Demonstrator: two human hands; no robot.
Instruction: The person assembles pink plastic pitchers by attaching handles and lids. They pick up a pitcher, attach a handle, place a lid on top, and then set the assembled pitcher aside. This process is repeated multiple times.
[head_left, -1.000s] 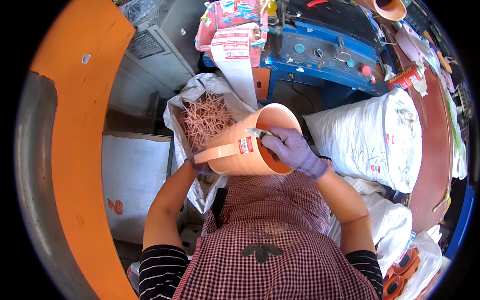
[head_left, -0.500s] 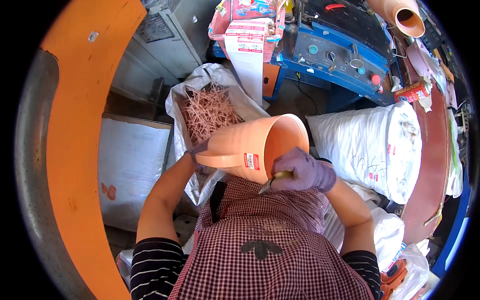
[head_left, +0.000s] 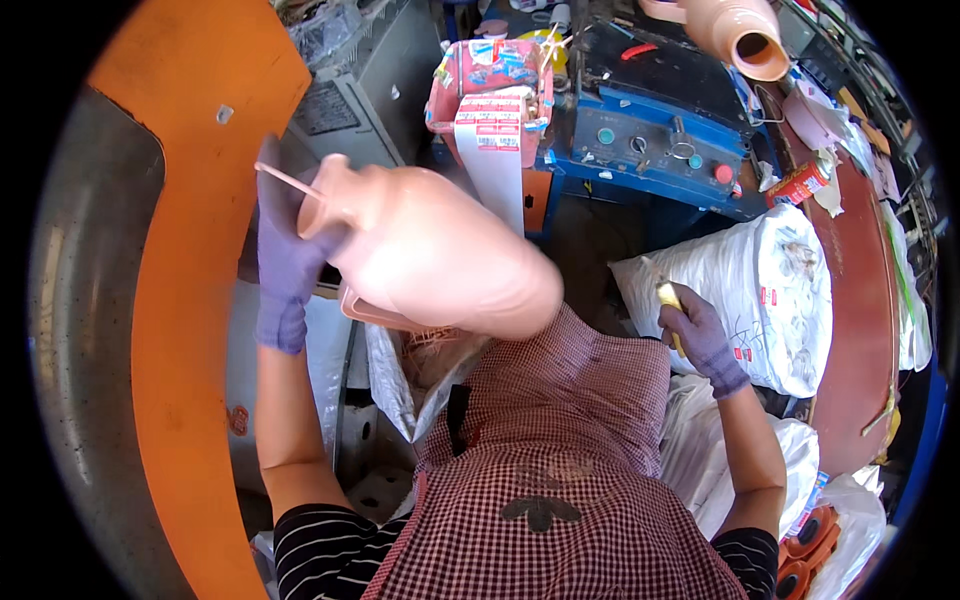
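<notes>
My left hand (head_left: 285,270), in a purple glove, is closed at the narrow neck of a peach plastic jug (head_left: 450,250). Motion blurs the fingertips and the jug. The jug is tilted, neck up to the left and wide end toward my apron, its handle on the underside. A thin peach plastic stick (head_left: 290,181) juts from the neck. Off to the right, apart from the jug, my gloved right hand (head_left: 702,335) grips a small knife (head_left: 668,296) by its yellow handle, blade pointing up. Below the jug, an open white sack (head_left: 400,385) shows a few peach plastic scraps.
A pink basket (head_left: 437,105) with a hanging strip of labels (head_left: 492,165) stands ahead, beside a blue machine (head_left: 610,125). Another peach jug (head_left: 730,30) lies at the far right. A stuffed white sack (head_left: 780,330) sits right; an orange panel (head_left: 190,350) curves along the left.
The jug has swung up and left, its neck now showing instead of the wide opening. My left hand rose with it. My right hand and knife have moved away to the right.
</notes>
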